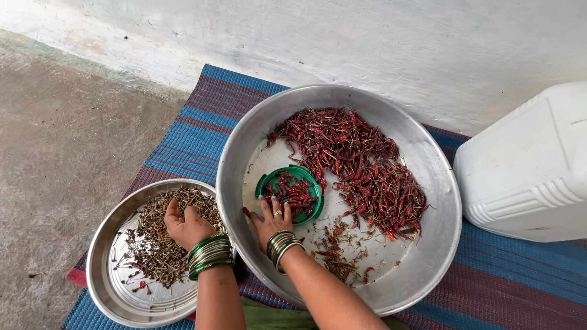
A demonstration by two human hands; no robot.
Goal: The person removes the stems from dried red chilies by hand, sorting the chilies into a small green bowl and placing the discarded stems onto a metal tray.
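Striped mat on a concrete floor: a green lid (292, 193) heaped with red chillies lies just beyond the right hand (273, 221), whose grip rests flat and spread against its rim; left hand (185, 226), fingers curled, rests on stems in the small plate (110, 275).

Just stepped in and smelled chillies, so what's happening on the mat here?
A person sits over two metal pans on a striped mat. The left hand rests on a pile of dry stems in the small pan. The right hand lies in the large basin, touching a green lid filled with red chillies. A bigger heap of dried chillies lies beyond it.
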